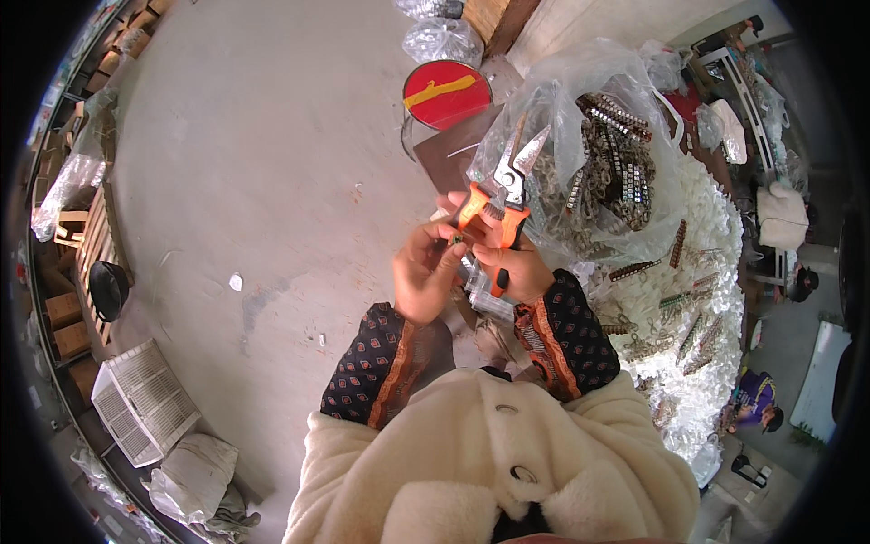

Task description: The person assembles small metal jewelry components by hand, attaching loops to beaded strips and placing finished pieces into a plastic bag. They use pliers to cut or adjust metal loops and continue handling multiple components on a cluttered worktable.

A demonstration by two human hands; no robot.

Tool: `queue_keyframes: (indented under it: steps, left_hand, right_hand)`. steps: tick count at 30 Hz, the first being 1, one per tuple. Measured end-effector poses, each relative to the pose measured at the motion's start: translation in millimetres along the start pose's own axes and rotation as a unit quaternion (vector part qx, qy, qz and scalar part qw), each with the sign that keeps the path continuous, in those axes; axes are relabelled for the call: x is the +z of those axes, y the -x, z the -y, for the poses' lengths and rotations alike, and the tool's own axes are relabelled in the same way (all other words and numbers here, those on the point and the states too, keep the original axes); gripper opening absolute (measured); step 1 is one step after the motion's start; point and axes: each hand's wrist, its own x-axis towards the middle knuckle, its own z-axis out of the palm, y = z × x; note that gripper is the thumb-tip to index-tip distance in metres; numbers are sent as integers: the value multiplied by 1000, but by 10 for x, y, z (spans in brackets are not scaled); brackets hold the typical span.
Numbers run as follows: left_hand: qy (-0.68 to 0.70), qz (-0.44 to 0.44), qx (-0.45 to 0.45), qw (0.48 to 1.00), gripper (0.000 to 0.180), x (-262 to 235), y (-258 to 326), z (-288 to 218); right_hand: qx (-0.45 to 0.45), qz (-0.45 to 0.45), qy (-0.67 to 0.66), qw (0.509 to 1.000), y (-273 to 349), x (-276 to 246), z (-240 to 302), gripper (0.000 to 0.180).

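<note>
A pair of orange-handled pruning shears [513, 181] is held in my right hand [527, 270], its blades parted and pointing away from me. Close beside it, my left hand [420, 279] pinches a tiny dark greenish piece [456, 240] between thumb and fingertips; its kind is too small to make out. The fingers of both hands nearly meet below the shears' handles. Just right of the blades, a clear plastic bag [555, 231] holds a heap of chain-like strips [621, 172] set with shiny square pieces.
More strips [634, 269] lie on a white crinkled covering [716, 204] to the right. A round drum with a red lid [439, 104] stands ahead. Along the left are a wooden pallet [98, 245], cartons [63, 310] and a white slatted crate [145, 399]. Another person [754, 399] is at far right.
</note>
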Motion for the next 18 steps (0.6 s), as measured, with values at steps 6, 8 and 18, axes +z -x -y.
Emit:
queue_keyframes:
  steps: [6, 8, 18]
  left_hand:
    - [27, 32, -67, 997, 16, -15, 323, -252]
    - [-57, -1, 30, 998, 14, -23, 422, -372]
    - [94, 9, 227, 969, 21, 187, 779, -915]
  right_hand:
    - [-9, 19, 37, 999, 349, 152, 171, 72]
    - [-3, 33, 144, 989, 512, 218, 252, 70]
    - [-197, -30, 640, 742, 1080, 519, 492, 67]
